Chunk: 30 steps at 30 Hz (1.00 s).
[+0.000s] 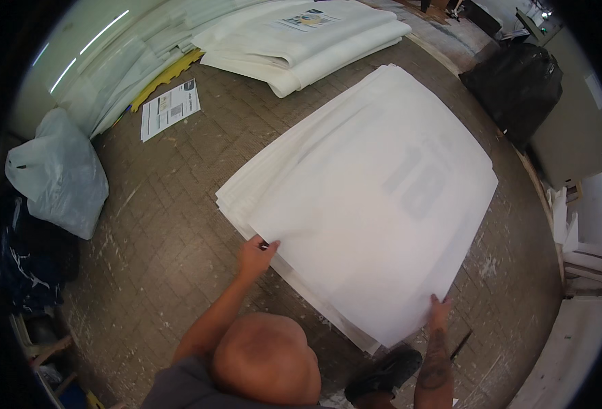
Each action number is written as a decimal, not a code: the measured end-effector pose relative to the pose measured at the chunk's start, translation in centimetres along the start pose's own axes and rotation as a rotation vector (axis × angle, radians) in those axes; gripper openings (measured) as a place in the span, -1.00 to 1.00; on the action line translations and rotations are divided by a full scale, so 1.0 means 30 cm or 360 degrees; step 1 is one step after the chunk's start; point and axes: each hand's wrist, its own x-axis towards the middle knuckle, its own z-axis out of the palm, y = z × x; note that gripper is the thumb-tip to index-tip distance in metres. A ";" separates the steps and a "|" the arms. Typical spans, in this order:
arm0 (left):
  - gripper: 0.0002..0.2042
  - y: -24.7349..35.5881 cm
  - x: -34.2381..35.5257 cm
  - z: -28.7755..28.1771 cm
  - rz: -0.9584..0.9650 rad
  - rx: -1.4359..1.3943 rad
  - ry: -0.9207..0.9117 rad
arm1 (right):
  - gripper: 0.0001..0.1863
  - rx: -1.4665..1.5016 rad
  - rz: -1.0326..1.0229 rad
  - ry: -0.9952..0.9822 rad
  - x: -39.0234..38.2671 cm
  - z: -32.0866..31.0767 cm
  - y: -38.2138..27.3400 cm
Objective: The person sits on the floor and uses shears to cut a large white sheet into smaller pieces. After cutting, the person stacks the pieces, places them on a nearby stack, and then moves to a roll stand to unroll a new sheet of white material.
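Note:
A stack of large white sheets [229, 194] lies on the floor in front of me, its edges slightly fanned out on the left side. The top white sheet [342, 204] has faint grey printing showing through towards its right. At its near left edge, my left hand [254, 258] pinches the sheet; a small dark spot between the fingers is too small to make out. My right hand [440, 313] grips the same sheet by its near right edge, fingertips on top. Between my arms is my bare bent knee [263, 358].
Behind the stack lies a pile of folded white sheets [308, 51]. A printed paper [170, 110] rests at the far left, above a pale plastic bag [66, 174]. A black bag [516, 88] stands far right. A thin dark object [461, 345] lies beside my right forearm, near a black shoe [383, 375].

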 end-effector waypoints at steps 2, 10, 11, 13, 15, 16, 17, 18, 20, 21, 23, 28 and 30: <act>-0.78 -0.006 -0.026 0.019 0.0123 0.0235 -0.0087 | -0.36 0.0099 -0.0063 0.0077 0.063 -0.051 -0.020; -0.64 -0.029 -0.110 0.151 -0.0361 -0.0679 0.0057 | -0.06 -0.1017 -0.0293 -0.0088 -0.094 0.011 -0.191; -0.65 -0.007 -0.093 0.146 -0.0508 -0.0734 0.0064 | -0.05 -0.1030 -0.0290 -0.0155 -0.118 0.050 -0.193; -0.67 0.056 -0.075 0.119 -0.0304 -0.0279 0.0324 | -0.04 -0.1098 -0.0273 -0.0169 -0.148 0.108 -0.187; -0.67 0.128 -0.075 0.096 0.0299 0.0772 0.0687 | -0.05 -0.1210 -0.0146 -0.0098 -0.158 0.144 -0.172; -0.65 0.161 -0.083 0.087 0.0504 0.0818 0.0634 | -0.05 -0.1232 -0.0212 -0.0076 -0.157 0.154 -0.165; -0.63 0.184 -0.104 0.084 0.0596 0.0881 0.0482 | -0.05 -0.1263 -0.0186 -0.0101 -0.156 0.159 -0.158; -0.61 0.201 -0.124 0.087 0.0769 0.0928 0.0443 | -0.06 -0.1317 -0.0124 -0.0061 -0.154 0.161 -0.154; -0.56 0.210 -0.168 0.134 0.0934 0.0872 0.0052 | -0.07 -0.1254 -0.0024 -0.0100 -0.151 0.155 -0.149; -0.53 0.200 -0.188 0.168 0.1097 0.0823 -0.0063 | -0.07 -0.1183 0.0027 -0.0126 -0.154 0.162 -0.148; -0.49 0.154 -0.218 0.224 0.0860 0.0629 -0.0008 | -0.08 -0.1236 0.0004 -0.0109 -0.153 0.167 -0.147; -0.39 0.037 -0.165 0.271 -0.0490 -0.0705 0.0241 | -0.07 -0.1245 0.0128 -0.0130 -0.146 0.179 -0.136; -0.41 0.023 -0.094 0.223 -0.0730 -0.1358 0.0065 | -0.07 -0.1159 0.0166 -0.0134 -0.143 0.180 -0.129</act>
